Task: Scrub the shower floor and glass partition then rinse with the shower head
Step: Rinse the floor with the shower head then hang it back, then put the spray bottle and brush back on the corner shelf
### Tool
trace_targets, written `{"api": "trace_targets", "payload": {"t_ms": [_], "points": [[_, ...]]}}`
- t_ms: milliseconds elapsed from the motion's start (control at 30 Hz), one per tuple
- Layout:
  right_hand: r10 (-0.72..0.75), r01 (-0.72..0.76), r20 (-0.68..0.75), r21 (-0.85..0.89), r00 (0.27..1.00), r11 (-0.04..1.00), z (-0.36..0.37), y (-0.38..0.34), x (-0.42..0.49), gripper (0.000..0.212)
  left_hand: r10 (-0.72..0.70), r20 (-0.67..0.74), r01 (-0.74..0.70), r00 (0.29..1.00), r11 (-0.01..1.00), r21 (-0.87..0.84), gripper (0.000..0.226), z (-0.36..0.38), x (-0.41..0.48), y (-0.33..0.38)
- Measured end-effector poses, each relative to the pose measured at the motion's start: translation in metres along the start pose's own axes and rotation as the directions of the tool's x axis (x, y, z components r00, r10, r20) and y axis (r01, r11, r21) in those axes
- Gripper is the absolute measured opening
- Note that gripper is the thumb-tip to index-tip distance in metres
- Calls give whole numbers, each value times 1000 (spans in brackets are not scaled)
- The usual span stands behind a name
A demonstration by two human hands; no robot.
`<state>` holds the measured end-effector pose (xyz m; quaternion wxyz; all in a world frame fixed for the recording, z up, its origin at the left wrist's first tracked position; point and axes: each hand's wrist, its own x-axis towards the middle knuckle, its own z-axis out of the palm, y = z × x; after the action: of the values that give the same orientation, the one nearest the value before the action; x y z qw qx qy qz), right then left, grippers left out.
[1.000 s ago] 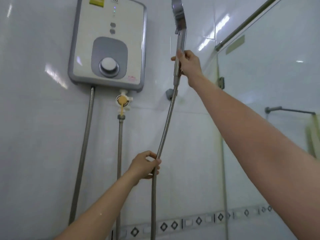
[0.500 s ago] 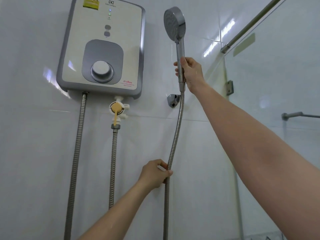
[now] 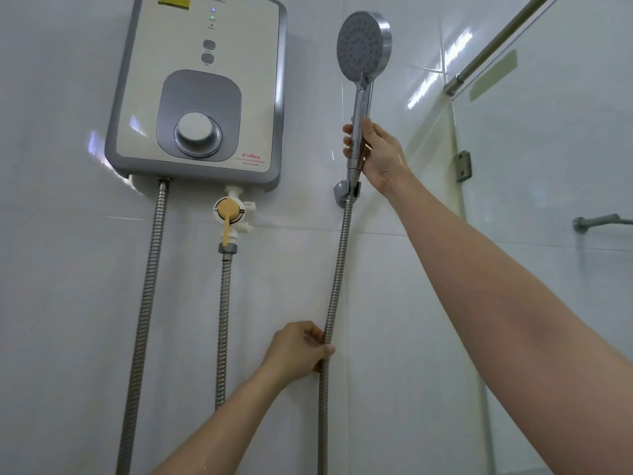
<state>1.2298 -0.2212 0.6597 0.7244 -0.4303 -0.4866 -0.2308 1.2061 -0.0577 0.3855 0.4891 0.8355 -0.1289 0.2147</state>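
**Shower head held at the wall bracket; the rinsing stage is judged to be in hand**

The shower head [image 3: 363,46] is held upright just above the wall bracket [image 3: 344,195], with the lower end of its handle at the bracket's mouth, and the right hand [image 3: 380,156] has its fingers clamped round that handle. Below the bracket, the hose [image 3: 337,269] is gripped by the left hand [image 3: 298,347], fingers curled together about it. No water is seen leaving the head. No foam can be made out on the glass partition [image 3: 548,200], right of the bracket, and the shower floor is out of view, so the scrubbing cannot be judged. Whether the head is being taken for rinsing or put back cannot be decided. Lamps are lit on the water heater [image 3: 202,90], left of the bracket.
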Motion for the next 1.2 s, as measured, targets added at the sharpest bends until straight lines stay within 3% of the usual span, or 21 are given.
{"api": "trace_targets", "payload": {"t_ms": [233,500,700,800,1000,1167,1200], "points": [[41,-42,-7,-131,999,990,-10,14,-9,32,-12,19,11,1000,998,60,16,4,-9,-14],[11,-79,-170,-398,985,914,1,18,-43,29,-14,-7,14,1000,998,59,15,11,-23,-26],[26,-117,-279,-313,960,943,-4,48,-131,21,-19,-96,20,995,1000,3,2,-7,-58,-41],[62,-144,-294,-264,954,954,8,64,-189,21,-16,-203,16,979,1000,-2,10,-24,-93,-55],[322,-375,-213,-292,922,880,54,112,-327,19,-17,-363,12,932,1000,-16,25,-69,-210,-88],[604,-589,-34,-273,796,761,133,139,-449,17,-108,-438,151,892,986,64,25,-118,-346,-121],[671,-643,16,-267,742,718,162,140,-482,17,-162,-457,221,875,972,79,27,-132,-390,-130]]}}
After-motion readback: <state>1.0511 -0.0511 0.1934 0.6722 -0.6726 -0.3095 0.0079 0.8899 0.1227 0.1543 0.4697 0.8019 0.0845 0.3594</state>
